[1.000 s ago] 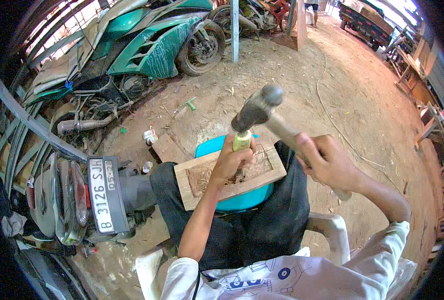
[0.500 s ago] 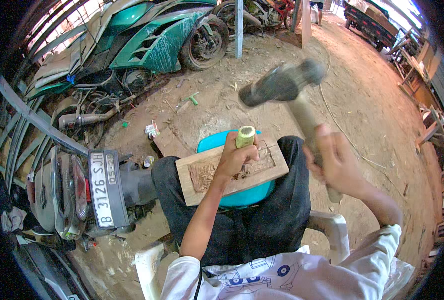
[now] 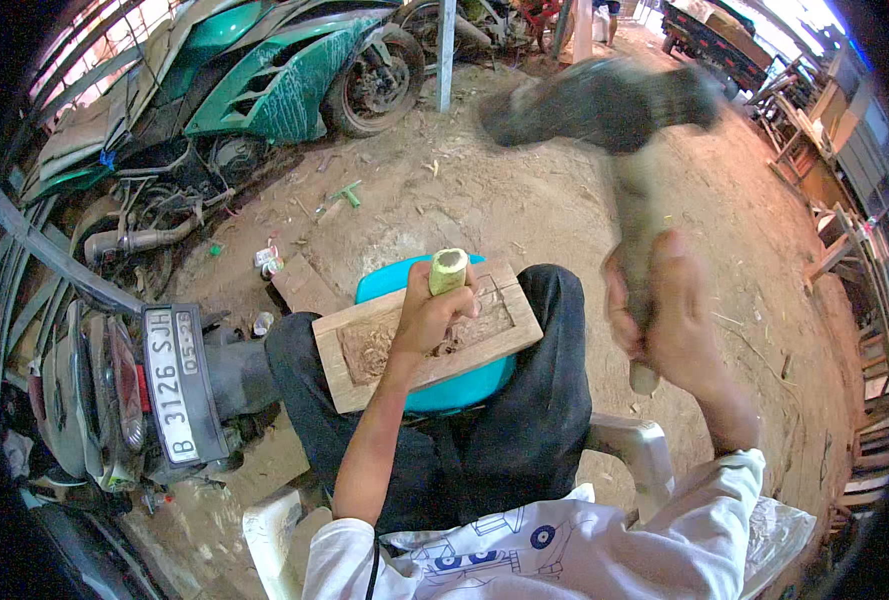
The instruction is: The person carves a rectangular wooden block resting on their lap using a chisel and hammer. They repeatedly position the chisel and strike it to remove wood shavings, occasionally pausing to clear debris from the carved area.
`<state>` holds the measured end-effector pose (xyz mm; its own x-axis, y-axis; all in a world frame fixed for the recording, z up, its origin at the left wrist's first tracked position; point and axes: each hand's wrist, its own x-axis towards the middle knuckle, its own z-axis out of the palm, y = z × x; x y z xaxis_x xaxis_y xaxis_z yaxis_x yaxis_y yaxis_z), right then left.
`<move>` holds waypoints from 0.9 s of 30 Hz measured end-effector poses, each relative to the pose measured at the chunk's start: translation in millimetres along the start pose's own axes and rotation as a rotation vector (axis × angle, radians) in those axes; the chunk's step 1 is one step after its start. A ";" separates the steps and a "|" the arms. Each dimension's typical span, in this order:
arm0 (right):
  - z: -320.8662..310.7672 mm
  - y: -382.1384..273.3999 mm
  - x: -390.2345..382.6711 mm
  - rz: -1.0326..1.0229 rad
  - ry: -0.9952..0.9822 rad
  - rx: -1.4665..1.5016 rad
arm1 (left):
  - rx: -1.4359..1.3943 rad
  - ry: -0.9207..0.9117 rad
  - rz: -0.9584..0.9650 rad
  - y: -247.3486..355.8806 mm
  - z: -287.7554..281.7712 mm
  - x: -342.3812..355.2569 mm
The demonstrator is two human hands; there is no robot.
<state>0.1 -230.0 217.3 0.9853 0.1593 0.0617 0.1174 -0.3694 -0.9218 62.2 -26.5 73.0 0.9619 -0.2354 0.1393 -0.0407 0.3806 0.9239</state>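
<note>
Upright in my left hand [image 3: 426,318] stands a chisel [image 3: 448,275] with a thick yellow-green handle; my fist is wrapped round it and its blade is hidden. It is held over the wooden board [image 3: 340,372], which has a rectangular recess with rough chips and carved wood inside. The board lies tilted across a turquoise seat-like surface [image 3: 466,392] between my knees. My right hand [image 3: 676,320] is closed round the wooden handle of a hammer [image 3: 604,108]. The dark hammer head is raised well above and right of the chisel, smeared by motion.
A green motorcycle [image 3: 274,100] stands at the back left, and another vehicle's rear with a number plate [image 3: 186,385] is close on my left. A white plastic chair arm [image 3: 636,445] is at my right. Scrap wood [image 3: 834,240] lines the right side; litter dots the dirt floor.
My right hand has swung the hammer higher. My left hand keeps its hold on the chisel over the board. The whole view has shifted slightly.
</note>
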 end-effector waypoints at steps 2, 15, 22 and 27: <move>-0.6 11.6 -9.7 -0.050 0.043 0.182 | -0.001 -0.004 0.005 -1.5 1.1 0.7; 16.8 30.9 -17.2 -0.028 0.077 0.172 | 0.030 0.044 0.074 -6.5 13.6 -0.7; 9.7 31.3 -3.2 0.123 -0.003 -0.070 | 0.096 0.106 0.046 -5.0 6.9 -2.6; 3.5 41.1 -21.7 -0.136 0.127 0.161 | 0.114 0.042 0.039 -6.5 9.8 -1.5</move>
<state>-17.0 -245.5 176.7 0.9707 0.0773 0.2275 0.2386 -0.2006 -0.9502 58.4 -37.3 70.3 0.9694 -0.1835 0.1629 -0.1065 0.2837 0.9530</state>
